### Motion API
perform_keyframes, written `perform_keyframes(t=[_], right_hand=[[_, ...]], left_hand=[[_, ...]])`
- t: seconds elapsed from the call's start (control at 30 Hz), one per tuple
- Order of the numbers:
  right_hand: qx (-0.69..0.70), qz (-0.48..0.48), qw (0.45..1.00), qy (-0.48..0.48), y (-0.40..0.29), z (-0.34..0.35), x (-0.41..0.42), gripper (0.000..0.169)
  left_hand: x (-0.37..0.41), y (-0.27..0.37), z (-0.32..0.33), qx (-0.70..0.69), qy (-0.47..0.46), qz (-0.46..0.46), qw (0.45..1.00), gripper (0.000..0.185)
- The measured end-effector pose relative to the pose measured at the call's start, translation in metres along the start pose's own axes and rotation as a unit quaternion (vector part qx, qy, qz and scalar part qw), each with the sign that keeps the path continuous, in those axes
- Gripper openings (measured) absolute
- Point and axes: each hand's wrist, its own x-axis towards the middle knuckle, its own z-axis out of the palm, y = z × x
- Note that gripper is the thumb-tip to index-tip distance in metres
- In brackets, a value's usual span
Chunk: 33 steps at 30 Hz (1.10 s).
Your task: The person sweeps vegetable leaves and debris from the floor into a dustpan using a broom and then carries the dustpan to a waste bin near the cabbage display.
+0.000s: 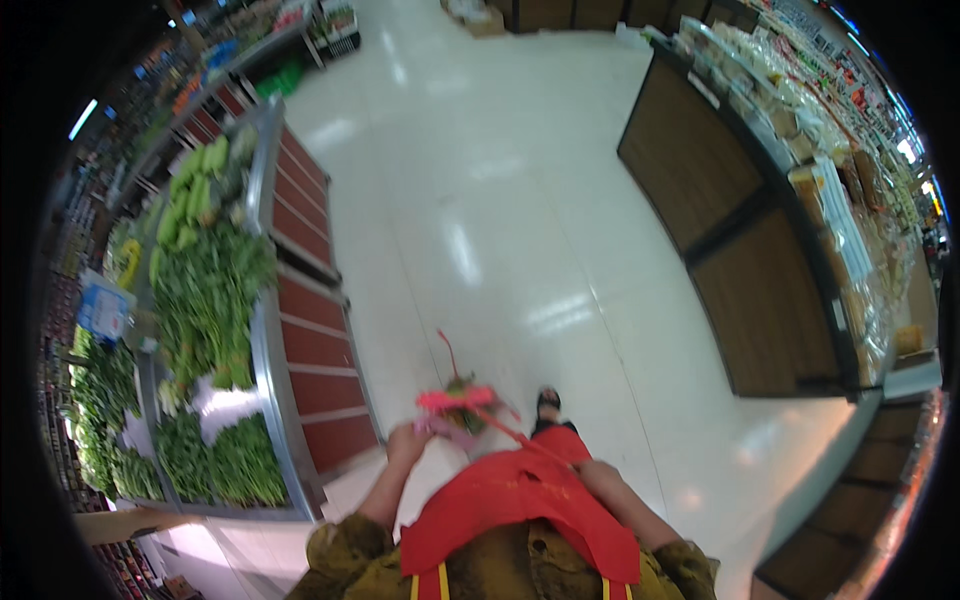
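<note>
Low in front of my body, my left hand (pixel 406 444) grips the near left edge of a blurred pink bundle (pixel 457 397). Some dark green leafy stuff (pixel 466 421) shows in the bundle, and a thin red strand (pixel 448 351) sticks out beyond it. From the bundle a red strip (pixel 517 436) runs across the front of my red apron (pixel 495 487) to my right hand (pixel 598 478). That hand is closed around the strip's end beside my thigh; its fingertips are partly hidden. Motion blur leaves the bundle's exact kind unclear.
On my left stands a metal-edged produce stand (pixel 271 375) with leafy greens (pixel 206 292) and long green gourds (pixel 187 191). A dark wood-panelled display (pixel 765 300) with packaged goods (pixel 825 150) lines the right. Between them runs a pale tiled aisle (pixel 487 187). My shoe (pixel 549 399) shows ahead.
</note>
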Motion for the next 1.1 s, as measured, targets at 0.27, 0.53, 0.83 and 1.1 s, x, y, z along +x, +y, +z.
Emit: perform_keyframes(t=[0.27,0.53,0.83,1.1], right_hand=[[-0.155,-0.081,0.984,0.001,-0.021,-0.212,0.029,0.026],[-0.205,-0.075,0.975,0.033,-0.101,-0.382,0.12,0.022],[-0.199,-0.08,0.973,0.082,-0.203,-0.499,0.247,0.026],[-0.193,-0.059,0.976,0.082,-0.294,-0.628,0.352,0.028]], left_hand=[[-0.007,0.086,-0.072,-0.293,0.12,-0.089,0.944,0.024],[0.084,0.168,-0.147,-0.373,0.167,-0.11,0.906,0.019],[0.296,0.221,-0.243,-0.3,0.204,-0.053,0.93,0.033],[0.46,0.276,-0.339,-0.34,0.204,-0.057,0.916,0.031]])
